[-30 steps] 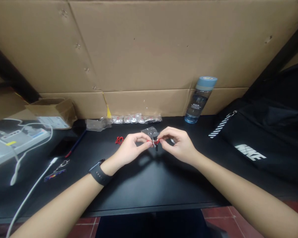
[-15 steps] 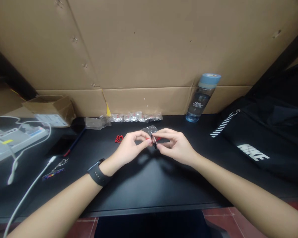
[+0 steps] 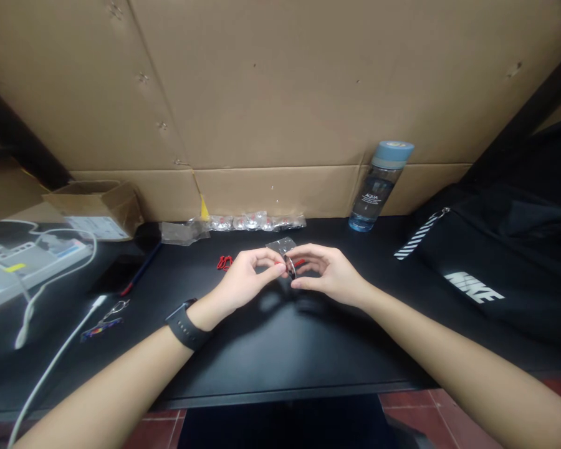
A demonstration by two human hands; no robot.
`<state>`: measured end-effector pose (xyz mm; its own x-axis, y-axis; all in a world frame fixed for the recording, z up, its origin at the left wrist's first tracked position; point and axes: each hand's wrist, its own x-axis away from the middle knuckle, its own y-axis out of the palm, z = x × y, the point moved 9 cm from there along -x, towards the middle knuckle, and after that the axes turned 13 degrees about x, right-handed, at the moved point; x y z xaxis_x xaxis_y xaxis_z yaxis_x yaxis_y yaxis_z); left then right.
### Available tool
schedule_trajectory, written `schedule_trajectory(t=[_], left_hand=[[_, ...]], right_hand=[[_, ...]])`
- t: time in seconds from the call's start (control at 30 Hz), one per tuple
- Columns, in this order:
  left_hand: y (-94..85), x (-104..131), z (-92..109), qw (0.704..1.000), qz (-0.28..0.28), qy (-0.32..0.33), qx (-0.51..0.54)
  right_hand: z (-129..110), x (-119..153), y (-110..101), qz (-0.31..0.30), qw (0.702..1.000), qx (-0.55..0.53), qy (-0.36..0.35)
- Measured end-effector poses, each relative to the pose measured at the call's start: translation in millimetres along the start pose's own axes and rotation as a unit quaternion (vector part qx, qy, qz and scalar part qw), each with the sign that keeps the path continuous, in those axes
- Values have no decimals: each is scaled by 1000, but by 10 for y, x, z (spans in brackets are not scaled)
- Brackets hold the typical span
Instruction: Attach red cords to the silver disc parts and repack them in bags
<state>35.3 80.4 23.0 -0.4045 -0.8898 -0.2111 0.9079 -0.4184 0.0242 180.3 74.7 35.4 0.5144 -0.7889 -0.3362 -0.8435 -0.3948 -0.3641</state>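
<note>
Between my two hands is a small round disc (image 3: 290,268), dark with a shiny rim and seen nearly edge-on; its exact kind does not show. My left hand (image 3: 255,274) pinches it from the left with thumb and forefinger, and a bit of red shows at those fingertips. My right hand (image 3: 330,271) reaches round its right edge, forefinger at the top and thumb at the bottom. Red cord (image 3: 224,262) lies on the black table just beyond my left hand. A small clear plastic bag (image 3: 280,247) lies behind the hands, with something red partly hidden by the right fingers.
Small shiny wrapped packets (image 3: 252,221) line the back by the cardboard wall. A water bottle (image 3: 374,190) leans there, with a black bag (image 3: 477,268) to the right. At left are a cardboard box (image 3: 98,209), a power strip (image 3: 32,265), a white cable (image 3: 58,355) and a keychain (image 3: 103,323).
My right fingers have spread a little wider around the disc, and more of its shiny rim now shows. My left hand stays nearly where it was.
</note>
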Motion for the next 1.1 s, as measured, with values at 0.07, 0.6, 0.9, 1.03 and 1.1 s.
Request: schedule_trajectory(t=[0.07,0.6,0.9,1.03,1.1], left_hand=[[21,4,-4,1000,-8,-7,-3],[-17,7,-211,880,-64,66,-467],[113,63,-182,854,-117,73,-502],[149,77,-118,857,-113,88,-496],[153,79,-108,859,-112,94,-491]], right_hand=[[-3,8,14,-9,1000,-9,6],[-154,50,-571,182,963,194,-41],[-140,4,-432,111,922,361,-89],[-82,-17,-291,45,917,384,-99],[-37,-25,-240,18,917,387,-93]])
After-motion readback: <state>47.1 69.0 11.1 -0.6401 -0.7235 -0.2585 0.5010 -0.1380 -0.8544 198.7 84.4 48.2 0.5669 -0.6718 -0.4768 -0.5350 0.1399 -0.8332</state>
